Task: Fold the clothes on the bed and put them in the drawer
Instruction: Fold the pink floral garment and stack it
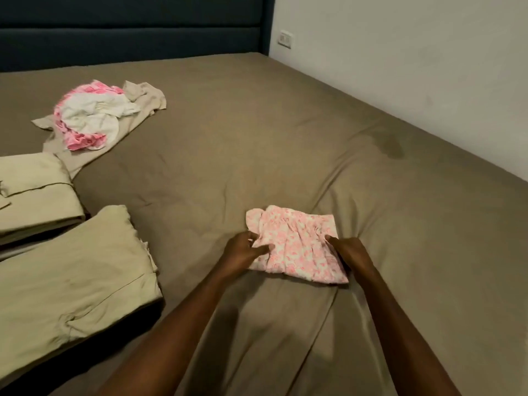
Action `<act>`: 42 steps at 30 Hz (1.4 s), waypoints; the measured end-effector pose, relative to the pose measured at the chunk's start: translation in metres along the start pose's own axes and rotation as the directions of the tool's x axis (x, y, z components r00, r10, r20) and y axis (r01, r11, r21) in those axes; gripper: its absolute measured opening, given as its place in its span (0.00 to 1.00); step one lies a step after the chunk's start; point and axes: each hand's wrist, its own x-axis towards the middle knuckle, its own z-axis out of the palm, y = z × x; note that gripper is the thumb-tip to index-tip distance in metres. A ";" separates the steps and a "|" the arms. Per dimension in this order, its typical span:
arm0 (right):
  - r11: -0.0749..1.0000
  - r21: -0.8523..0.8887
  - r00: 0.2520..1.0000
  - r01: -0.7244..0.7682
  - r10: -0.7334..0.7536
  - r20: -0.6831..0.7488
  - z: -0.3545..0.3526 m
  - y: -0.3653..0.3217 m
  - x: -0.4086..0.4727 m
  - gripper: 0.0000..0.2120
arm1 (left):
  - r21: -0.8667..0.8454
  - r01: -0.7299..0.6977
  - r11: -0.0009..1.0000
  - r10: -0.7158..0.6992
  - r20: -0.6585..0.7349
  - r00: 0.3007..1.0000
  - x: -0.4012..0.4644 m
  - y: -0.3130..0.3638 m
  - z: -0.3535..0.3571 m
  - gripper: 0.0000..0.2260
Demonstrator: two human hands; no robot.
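Both forearms reach in from the bottom of the shot onto the bed (285, 138), which has a brownish sheet on it. The left hand (243, 254) grips the left edge of a small pink floral garment (297, 247), fingers curled into the fabric. The right hand (347, 254) holds the right edge, thumb on top of the cloth. The garment lies folded into a rough square, flat on the sheet between the two hands.

Off to the left there are two folded beige pieces (71, 275), one nearer and one just behind it. Further back on the left is an unfolded pile (91, 115): pink and white stuff bunched on top of a beige item. Dark blue headboard (128, 27) at the far end, white wall (414, 67) on the right with a switch plate (285, 39).
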 end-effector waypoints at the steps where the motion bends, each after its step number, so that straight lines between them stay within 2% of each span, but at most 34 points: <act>1: 1.000 -0.009 1.000 -0.007 0.007 -0.016 -0.002 0.010 -0.006 0.26 | -0.008 0.005 1.000 -0.005 0.012 1.000 -0.007 -0.007 0.001 0.25; 3: 0.998 0.066 1.000 0.016 -0.016 -0.003 -0.003 0.020 -0.028 0.20 | -0.055 0.010 0.998 -0.010 -0.013 1.000 -0.014 -0.022 0.001 0.25; 5: 0.959 0.281 0.999 0.026 -0.037 0.036 0.001 0.023 -0.053 0.11 | -0.044 -0.013 0.999 0.011 -0.048 0.999 -0.020 -0.031 0.002 0.25; 7: 0.917 0.399 0.993 0.010 -0.056 0.105 0.009 0.024 -0.062 0.04 | -0.019 -0.036 0.999 0.035 -0.037 0.999 -0.023 -0.037 0.003 0.26; 10: 0.923 0.375 0.993 0.084 -0.109 0.045 0.021 0.036 -0.068 0.05 | 0.029 -0.078 0.997 0.076 0.036 0.996 -0.031 -0.048 0.000 0.26; 12: 0.927 0.366 0.997 0.077 -0.082 -0.004 0.022 0.035 -0.071 0.05 | 0.023 -0.087 0.996 0.085 0.100 0.991 -0.033 -0.044 -0.008 0.27; 16: 0.921 0.389 0.997 0.016 -0.045 0.065 0.012 0.025 -0.098 0.05 | -0.060 -0.040 0.997 0.054 0.258 0.965 -0.054 -0.046 -0.040 0.25; 19: 0.957 0.289 0.990 0.024 -0.062 0.123 0.018 0.044 -0.126 0.05 | -0.078 -0.014 0.997 0.039 0.325 0.945 -0.082 -0.062 -0.068 0.25; 21: 0.963 0.247 0.989 0.111 -0.131 0.066 0.030 0.065 -0.150 0.06 | -0.061 -0.024 0.998 0.040 0.277 0.960 -0.104 -0.076 -0.077 0.29; 23: 0.952 0.193 0.969 0.240 -0.223 -0.105 0.041 0.084 -0.174 0.11 | -0.061 -0.047 0.997 0.055 0.131 0.990 -0.128 -0.088 -0.076 0.31; 26: 0.933 0.221 0.907 0.284 -0.186 -0.379 0.046 0.104 -0.201 0.16 | 0.031 -0.093 0.995 0.098 -0.191 0.977 -0.158 -0.105 -0.073 0.23; 27: 0.925 0.253 0.895 0.282 -0.158 -0.418 0.046 0.111 -0.206 0.16 | 0.093 -0.095 0.991 0.115 -0.234 0.965 -0.166 -0.110 -0.073 0.19; 31: 0.917 0.283 0.901 0.281 -0.151 -0.407 0.047 0.120 -0.210 0.14 | 0.272 -0.105 0.957 0.154 -0.163 0.974 -0.180 -0.110 -0.066 0.13; 35: 0.919 0.287 0.899 0.269 -0.133 -0.417 0.052 0.121 -0.202 0.12 | 0.261 -0.072 0.963 0.137 -0.240 0.961 -0.177 -0.101 -0.056 0.13; 37: 0.917 0.283 0.887 0.283 -0.138 -0.440 0.055 0.124 -0.199 0.10 | 0.287 -0.075 0.955 0.152 -0.258 0.954 -0.174 -0.100 -0.054 0.10; 39: 0.911 0.283 0.876 0.300 -0.145 -0.460 0.054 0.127 -0.197 0.07 | 0.264 -0.089 0.961 0.163 -0.271 0.949 -0.173 -0.101 -0.054 0.06; 42: 0.904 0.325 0.872 0.279 -0.097 -0.480 0.055 0.130 -0.195 0.05 | 0.114 -0.127 0.985 0.156 -0.298 0.942 -0.171 -0.109 -0.061 0.04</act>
